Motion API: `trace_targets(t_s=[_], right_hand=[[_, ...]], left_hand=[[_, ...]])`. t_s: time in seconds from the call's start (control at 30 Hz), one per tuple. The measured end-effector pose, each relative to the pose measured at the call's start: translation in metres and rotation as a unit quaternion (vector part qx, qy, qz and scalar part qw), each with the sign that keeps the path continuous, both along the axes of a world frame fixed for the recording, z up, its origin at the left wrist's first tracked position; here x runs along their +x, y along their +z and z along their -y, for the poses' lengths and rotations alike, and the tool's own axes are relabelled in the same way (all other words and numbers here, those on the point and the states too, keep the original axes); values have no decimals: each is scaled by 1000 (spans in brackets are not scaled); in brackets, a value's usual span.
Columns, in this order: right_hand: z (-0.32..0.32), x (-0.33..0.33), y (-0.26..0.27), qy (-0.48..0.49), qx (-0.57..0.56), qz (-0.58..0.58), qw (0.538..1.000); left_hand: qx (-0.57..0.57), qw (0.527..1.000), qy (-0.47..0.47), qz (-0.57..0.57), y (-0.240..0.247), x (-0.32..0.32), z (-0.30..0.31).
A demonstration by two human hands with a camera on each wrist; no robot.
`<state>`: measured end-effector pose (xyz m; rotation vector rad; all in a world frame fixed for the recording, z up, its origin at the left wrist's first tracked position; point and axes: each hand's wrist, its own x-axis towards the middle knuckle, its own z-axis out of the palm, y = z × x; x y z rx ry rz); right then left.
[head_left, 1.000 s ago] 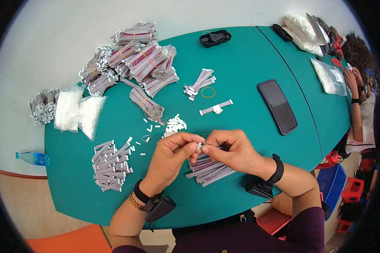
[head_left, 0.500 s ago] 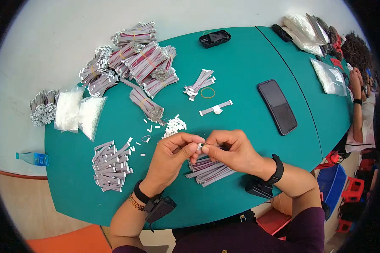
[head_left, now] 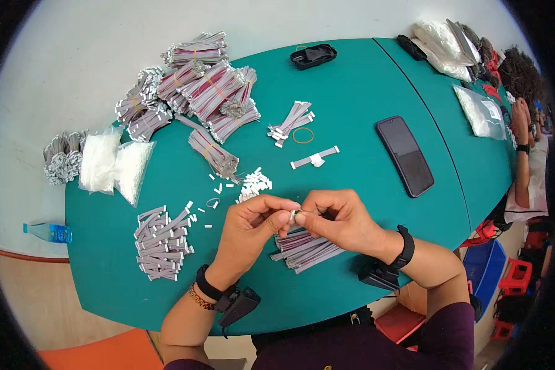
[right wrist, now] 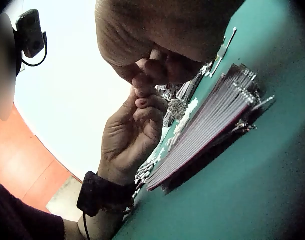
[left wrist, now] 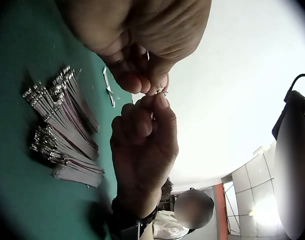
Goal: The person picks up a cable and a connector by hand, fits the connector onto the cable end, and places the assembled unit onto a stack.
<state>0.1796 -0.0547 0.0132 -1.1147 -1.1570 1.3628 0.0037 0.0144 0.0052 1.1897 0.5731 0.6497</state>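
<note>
A small white connector [head_left: 293,216] is pinched between the fingertips of both hands, above the table. My left hand [head_left: 248,231] grips it from the left with thumb and fingers. From the other side my right hand [head_left: 345,221] pinches at its right end, where a small dark bit shows; what else those fingertips hold is hidden. Below the hands lies a loose bunch of grey ribbon cables [head_left: 305,251], also plain in the right wrist view as grey strips with a reddish edge and metal-tipped ends. White connectors [head_left: 254,185] lie in a heap just beyond the left hand.
Short cables with white ends [head_left: 163,243] form a pile at left. Banded cable bundles [head_left: 213,86] and bags of white parts [head_left: 102,161] stand at the back left. A phone [head_left: 406,156] and a single cable [head_left: 315,157] lie on the green table [head_left: 351,80].
Both hands stay in nearly the same place, fingertips still together at the connector. The white connector has turned slightly between them.
</note>
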Motion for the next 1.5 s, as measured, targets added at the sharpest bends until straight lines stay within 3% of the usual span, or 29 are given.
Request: trace_targets(t_s=[0.5,1.1,1.5], right_hand=[[0,0,3,-3,-22,-12,1000],[1,-1,0,-7,10,0,1000],[2,-2,0,-6,8,-15,1000]], left_hand=[[24,1000,5,2,0,1,1],[-103,994,-23,35,2,0,1],[-101,994,-27,39,0,-1,0]])
